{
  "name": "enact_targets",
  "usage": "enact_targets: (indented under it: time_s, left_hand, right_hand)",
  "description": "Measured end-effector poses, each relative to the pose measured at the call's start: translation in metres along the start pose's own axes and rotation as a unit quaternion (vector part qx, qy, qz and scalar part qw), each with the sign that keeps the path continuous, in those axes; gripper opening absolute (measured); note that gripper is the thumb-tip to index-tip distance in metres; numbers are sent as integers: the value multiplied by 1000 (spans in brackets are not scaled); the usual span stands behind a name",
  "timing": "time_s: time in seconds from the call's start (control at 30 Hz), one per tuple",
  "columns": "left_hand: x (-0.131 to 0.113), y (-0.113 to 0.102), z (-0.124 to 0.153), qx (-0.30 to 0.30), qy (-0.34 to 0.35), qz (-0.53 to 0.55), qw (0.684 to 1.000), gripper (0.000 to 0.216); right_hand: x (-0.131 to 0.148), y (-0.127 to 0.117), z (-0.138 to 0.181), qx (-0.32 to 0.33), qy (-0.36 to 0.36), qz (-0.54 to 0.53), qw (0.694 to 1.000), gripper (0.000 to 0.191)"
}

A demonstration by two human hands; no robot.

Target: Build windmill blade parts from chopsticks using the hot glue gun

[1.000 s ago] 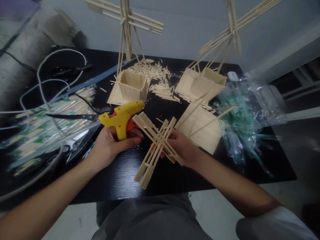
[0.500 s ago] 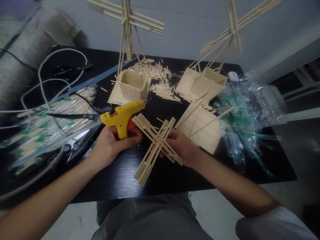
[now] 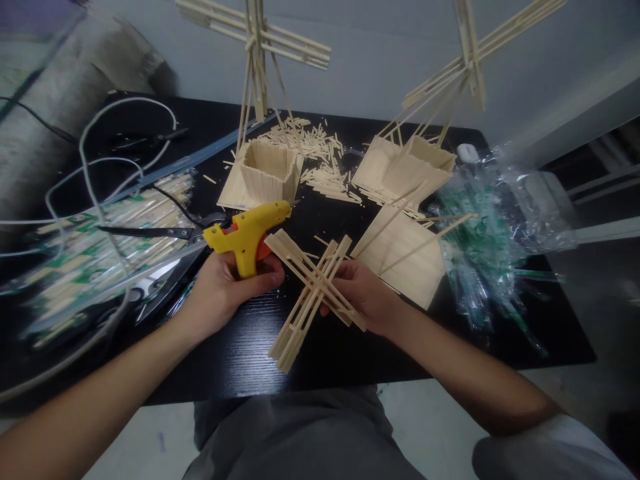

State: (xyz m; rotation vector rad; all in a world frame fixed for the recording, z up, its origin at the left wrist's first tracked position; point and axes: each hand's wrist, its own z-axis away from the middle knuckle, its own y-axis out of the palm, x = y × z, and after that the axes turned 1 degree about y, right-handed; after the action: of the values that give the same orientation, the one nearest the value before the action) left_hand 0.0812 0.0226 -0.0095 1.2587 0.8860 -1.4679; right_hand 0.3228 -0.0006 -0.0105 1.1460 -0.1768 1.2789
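Note:
My left hand is wrapped round the handle of a yellow glue gun, whose nozzle points right and slightly up. In my right hand is a windmill cross made of thin wooden sticks, its blades forming an X over the table. The fingers of that hand are partly hidden behind the sticks. A flat wooden base with a few sticks rising from it lies just beyond my right hand. The glue gun and the cross are close together but apart.
Two wooden models with boxes and stick windmills stand at the back. Short stick pieces lie between them. Packaged sticks, scissors and a white cable are left; plastic wrappers are right.
Both hands hold the same things in nearly the same pose. The whole view has shifted very slightly.

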Motion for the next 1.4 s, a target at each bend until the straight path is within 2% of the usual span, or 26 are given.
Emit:
enact_targets:
  time_s: [0.7, 1.4]
  left_hand:
    - [5, -2, -1, 13, 0, -6, 1000, 26]
    - [4, 0, -1, 0, -8, -12, 1000, 24]
  right_hand:
    - [1, 1, 0, -13, -1, 3, 1000, 41]
    - [0, 1, 0, -8, -1, 10, 1000, 42]
